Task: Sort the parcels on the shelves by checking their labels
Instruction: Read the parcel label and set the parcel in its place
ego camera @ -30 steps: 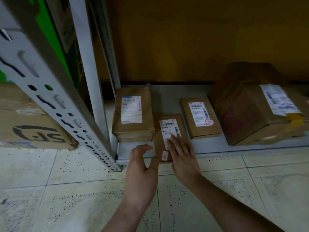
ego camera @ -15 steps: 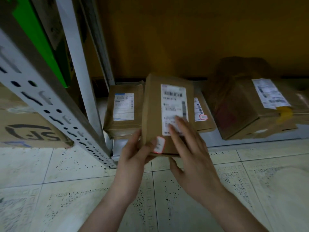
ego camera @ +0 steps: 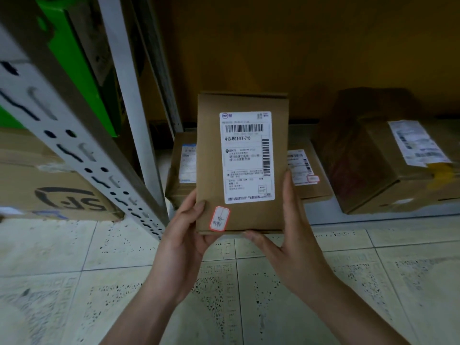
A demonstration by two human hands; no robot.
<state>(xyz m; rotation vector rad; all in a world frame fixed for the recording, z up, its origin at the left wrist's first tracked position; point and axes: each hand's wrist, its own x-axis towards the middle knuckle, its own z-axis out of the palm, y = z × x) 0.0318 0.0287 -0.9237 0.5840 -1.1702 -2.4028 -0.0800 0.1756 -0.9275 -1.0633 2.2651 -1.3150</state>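
Held parcel: a flat brown cardboard box, the held parcel (ego camera: 209, 158), is upright at the centre of the frame, off the shelf and in front of it, with its printed face toward the camera.
Shipping label: a white shipping label (ego camera: 246, 158) covers the upper right of that face, with a barcode and the code 413-B01-67-710; the smaller print is too fine to read.
Sticker: a small red-edged sticker (ego camera: 219, 218) with handwriting sits at the lower left corner of the face.
Left hand: the left hand (ego camera: 184, 227) grips the lower left corner, with the thumb pressed on the front face just beside the sticker and the fingers hidden behind the box.
Right hand: the right hand (ego camera: 291, 227) grips the lower right corner, with one finger lying up the right edge and another running beneath the bottom edge.
Shelf: the bottom shelf (ego camera: 373, 216) is a pale board just above the floor.
Other parcels: on the shelf, a left parcel (ego camera: 181, 168) and a middle parcel (ego camera: 313, 175) show partly behind the held one, and a large box (ego camera: 388, 175) stands at the right of the frame, each labelled.
Upright: a perforated grey upright (ego camera: 62, 135) slants across the left of the frame.
Floor: pale tiled floor (ego camera: 74, 270) fills the lower frame.
Far left: a carton marked SF (ego camera: 37, 175) stands behind the upright.
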